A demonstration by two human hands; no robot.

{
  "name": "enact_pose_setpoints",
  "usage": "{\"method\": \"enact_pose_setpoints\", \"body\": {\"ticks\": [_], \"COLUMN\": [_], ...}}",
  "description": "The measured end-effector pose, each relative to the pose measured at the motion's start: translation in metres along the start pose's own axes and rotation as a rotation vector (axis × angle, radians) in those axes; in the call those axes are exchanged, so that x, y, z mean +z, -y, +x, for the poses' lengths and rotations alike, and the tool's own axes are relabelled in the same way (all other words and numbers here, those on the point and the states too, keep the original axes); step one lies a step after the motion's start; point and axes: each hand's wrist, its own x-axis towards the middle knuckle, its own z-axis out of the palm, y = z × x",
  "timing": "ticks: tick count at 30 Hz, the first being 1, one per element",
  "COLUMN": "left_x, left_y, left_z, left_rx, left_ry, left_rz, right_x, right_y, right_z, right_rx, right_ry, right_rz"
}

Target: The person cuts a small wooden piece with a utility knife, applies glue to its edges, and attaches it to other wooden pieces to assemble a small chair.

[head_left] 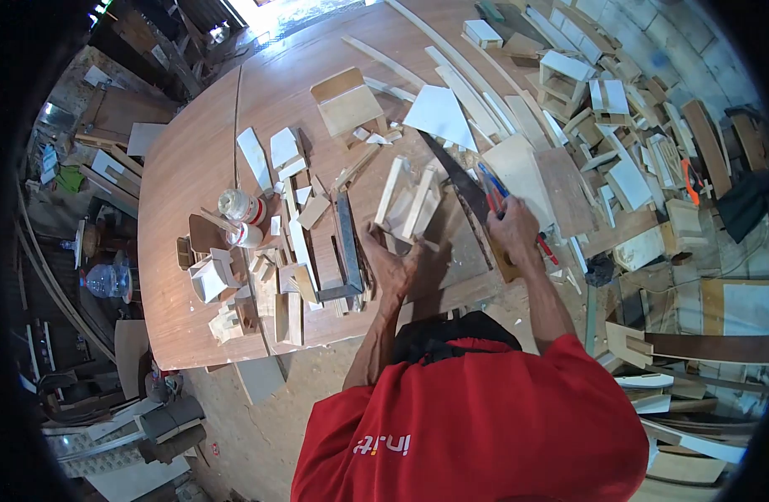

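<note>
My left hand [391,263] is closed on the lower end of a small wooden frame [419,203], which has two pale slats raised along it. The frame is tilted over the table. On the right, my right hand [516,226] is closed around a slim red-handled tool [546,248]; its kind is hidden by the fingers. A blue tool or pen [491,178] lies just beyond those fingers. A hand saw [453,170] stretches between the frame and my right hand, its wooden handle [506,266] under my right wrist.
A metal try square [347,251] rests among wood offcuts left of my left hand. Glue jars [244,207] stand farther left on the brown table [183,176]. White-faced panels [441,115] and long strips [476,92] lie at the back. Scrap wood [627,180] is heaped at right.
</note>
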Motion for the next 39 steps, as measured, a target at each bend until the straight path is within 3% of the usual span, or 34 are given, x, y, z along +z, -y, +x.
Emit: {"method": "enact_pose_setpoints", "body": {"ticks": [3,8,11,14,16,17,19,23,25,27,28,32,34,36,39], "left_x": [0.018,0.029,0.033,0.034,0.038,0.039,0.04,0.042,0.043,0.04,0.035,-0.021,-0.057,-0.09,-0.13], "left_y": [0.004,0.015,0.023,0.014,0.016,0.017,0.012,0.0,0.013,0.026,0.012,-0.032,0.002,0.004,0.022], "left_z": [-0.013,-0.029,-0.038,-0.043,-0.046,-0.049,-0.053,-0.054,-0.058,-0.066,-0.071,-0.081,-0.094,-0.101,-0.115], "left_rx": [-0.053,-0.013,-0.027,-0.034,-0.059,-0.065,-0.042,-0.095,-0.133,0.006,0.062,-0.017,0.094,-0.091,-0.137], "left_ry": [0.007,-0.006,-0.037,-0.077,-0.104,-0.114,-0.139,-0.071,-0.019,0.023,-0.001,-0.131,-0.346,-0.413,-0.307], "left_rz": [0.123,0.173,0.146,0.277,0.233,0.241,0.404,0.561,0.619,0.62,0.581,0.441,0.689,0.771,0.888], "right_x": [-0.001,0.007,0.003,-0.006,-0.004,-0.001,0.002,0.036,0.034,0.05,0.054,0.057,0.057,0.057,0.061], "right_y": [-0.023,-0.036,-0.034,-0.018,-0.014,-0.01,0.002,0.011,0.019,0.013,0.011,0.008,0.01,0.012,0.011], "right_z": [0.021,0.025,0.019,0.001,-0.014,-0.023,-0.043,-0.062,-0.068,-0.068,-0.068,-0.07,-0.072,-0.072,-0.072], "right_rx": [-0.043,-0.12,-0.15,-0.177,-0.311,-0.319,-0.346,-0.463,-0.362,-0.377,-0.388,-0.361,-0.334,-0.322,-0.314], "right_ry": [0.039,0.016,-0.01,-0.175,-0.199,-0.189,0.15,0.171,0.344,0.331,0.297,0.304,0.283,0.283,0.263], "right_rz": [-0.155,-0.141,-0.082,-0.046,0.24,0.246,0.397,0.436,0.478,0.441,0.486,0.554,0.556,0.559,0.599]}}
